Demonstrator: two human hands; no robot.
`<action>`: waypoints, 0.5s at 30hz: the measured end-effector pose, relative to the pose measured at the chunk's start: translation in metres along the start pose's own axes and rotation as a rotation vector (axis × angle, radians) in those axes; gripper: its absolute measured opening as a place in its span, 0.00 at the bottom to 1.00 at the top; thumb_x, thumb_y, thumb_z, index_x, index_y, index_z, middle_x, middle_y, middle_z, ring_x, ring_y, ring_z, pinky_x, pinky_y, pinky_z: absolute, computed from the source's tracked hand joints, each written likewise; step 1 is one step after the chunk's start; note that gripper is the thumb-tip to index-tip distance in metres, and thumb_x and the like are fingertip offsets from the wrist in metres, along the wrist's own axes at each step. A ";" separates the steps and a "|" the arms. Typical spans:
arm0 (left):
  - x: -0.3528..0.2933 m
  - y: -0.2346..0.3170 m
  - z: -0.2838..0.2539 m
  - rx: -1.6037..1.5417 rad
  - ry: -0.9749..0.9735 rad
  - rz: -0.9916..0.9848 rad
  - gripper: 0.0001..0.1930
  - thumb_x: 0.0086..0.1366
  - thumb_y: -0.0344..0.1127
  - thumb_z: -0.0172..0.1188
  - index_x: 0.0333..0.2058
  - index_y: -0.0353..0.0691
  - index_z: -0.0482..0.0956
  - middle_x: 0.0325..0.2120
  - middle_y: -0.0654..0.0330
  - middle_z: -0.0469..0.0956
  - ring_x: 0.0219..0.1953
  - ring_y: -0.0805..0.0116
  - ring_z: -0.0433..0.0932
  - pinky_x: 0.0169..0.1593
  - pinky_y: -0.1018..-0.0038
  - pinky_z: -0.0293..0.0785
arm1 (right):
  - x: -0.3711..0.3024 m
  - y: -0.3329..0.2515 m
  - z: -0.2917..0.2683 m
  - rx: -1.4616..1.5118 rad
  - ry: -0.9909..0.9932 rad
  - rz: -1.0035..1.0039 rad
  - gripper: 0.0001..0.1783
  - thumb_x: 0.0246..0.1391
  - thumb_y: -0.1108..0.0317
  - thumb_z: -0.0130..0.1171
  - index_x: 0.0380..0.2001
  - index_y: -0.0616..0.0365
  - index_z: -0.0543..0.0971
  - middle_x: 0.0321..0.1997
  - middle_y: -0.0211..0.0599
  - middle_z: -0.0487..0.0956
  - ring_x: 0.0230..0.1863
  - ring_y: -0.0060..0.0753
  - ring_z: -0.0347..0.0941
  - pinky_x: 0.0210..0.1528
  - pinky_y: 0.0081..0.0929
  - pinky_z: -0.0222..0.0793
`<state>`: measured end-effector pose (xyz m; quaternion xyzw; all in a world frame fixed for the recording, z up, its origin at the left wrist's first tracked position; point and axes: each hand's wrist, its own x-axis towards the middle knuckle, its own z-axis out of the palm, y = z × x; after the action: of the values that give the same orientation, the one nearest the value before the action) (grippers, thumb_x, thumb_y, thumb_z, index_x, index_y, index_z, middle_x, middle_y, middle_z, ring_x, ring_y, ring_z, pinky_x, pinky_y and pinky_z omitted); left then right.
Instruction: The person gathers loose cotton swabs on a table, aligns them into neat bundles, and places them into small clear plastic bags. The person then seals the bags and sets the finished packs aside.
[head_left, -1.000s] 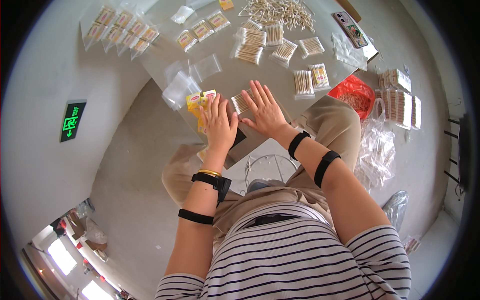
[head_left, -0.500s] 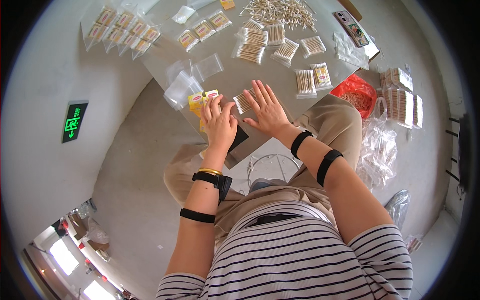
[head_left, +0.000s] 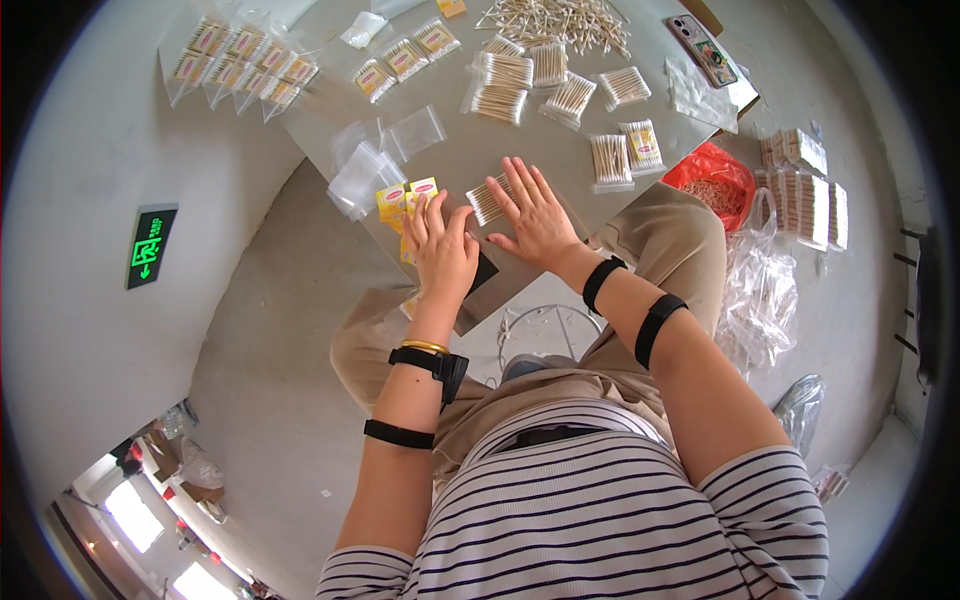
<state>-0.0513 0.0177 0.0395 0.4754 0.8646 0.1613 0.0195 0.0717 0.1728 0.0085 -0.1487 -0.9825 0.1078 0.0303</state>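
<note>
Under the spread fingers of my right hand (head_left: 536, 220) lies a small bundle of cotton swabs (head_left: 484, 206), partly covered by the hand. My left hand (head_left: 440, 245) rests at the near left of the table, its fingers apart over several yellow printed cards (head_left: 391, 203); the fingers partly hide the cards, and I see nothing gripped. Clear empty zip bags (head_left: 366, 178) lie just beyond the cards. Beside my left wrist, a dark flat piece (head_left: 484, 272) shows on the table edge.
Farther off are bagged swabs (head_left: 502, 72), a loose swab heap (head_left: 560, 22), bagged swabs with cards (head_left: 405, 60) and a phone (head_left: 702, 50). More filled bags (head_left: 240, 60) hang over the left edge. Right of the table are a red bag (head_left: 715, 185) and stacked swab packs (head_left: 800, 205).
Both hands stay nearly in place. The left fingers have shifted very slightly over the cards; the whole view has moved a little.
</note>
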 end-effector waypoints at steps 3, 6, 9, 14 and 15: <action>0.000 -0.001 0.001 0.001 0.000 0.000 0.20 0.59 0.30 0.63 0.52 0.50 0.81 0.67 0.55 0.66 0.74 0.46 0.55 0.76 0.39 0.42 | 0.000 0.000 0.000 0.011 0.013 -0.002 0.53 0.64 0.29 0.48 0.79 0.53 0.51 0.84 0.56 0.45 0.85 0.53 0.38 0.84 0.47 0.34; -0.002 -0.001 0.000 -0.004 0.006 -0.003 0.20 0.59 0.30 0.63 0.52 0.50 0.81 0.67 0.55 0.66 0.75 0.46 0.54 0.76 0.38 0.43 | 0.000 -0.001 -0.001 -0.014 -0.002 0.000 0.52 0.65 0.28 0.44 0.79 0.53 0.51 0.84 0.55 0.45 0.85 0.52 0.37 0.84 0.47 0.33; -0.003 0.000 -0.002 0.004 0.005 0.000 0.20 0.59 0.30 0.63 0.52 0.50 0.81 0.67 0.55 0.65 0.75 0.46 0.54 0.76 0.38 0.43 | 0.000 -0.001 -0.002 -0.032 -0.013 0.001 0.52 0.66 0.28 0.42 0.79 0.53 0.51 0.84 0.55 0.45 0.85 0.52 0.37 0.84 0.47 0.33; -0.006 -0.001 -0.002 0.016 -0.003 0.013 0.21 0.59 0.30 0.64 0.52 0.50 0.81 0.67 0.55 0.66 0.74 0.44 0.55 0.75 0.36 0.44 | 0.000 -0.001 -0.001 -0.029 -0.008 0.001 0.52 0.66 0.28 0.42 0.79 0.53 0.52 0.84 0.55 0.45 0.85 0.52 0.37 0.84 0.47 0.33; -0.007 -0.001 -0.002 0.021 -0.001 0.017 0.21 0.59 0.30 0.64 0.52 0.50 0.81 0.67 0.55 0.66 0.74 0.45 0.55 0.75 0.36 0.44 | 0.000 -0.001 -0.001 -0.028 -0.009 0.001 0.51 0.66 0.28 0.43 0.79 0.53 0.52 0.84 0.55 0.45 0.85 0.52 0.37 0.84 0.47 0.33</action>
<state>-0.0486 0.0113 0.0401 0.4831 0.8621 0.1521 0.0138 0.0714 0.1724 0.0096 -0.1489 -0.9840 0.0947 0.0236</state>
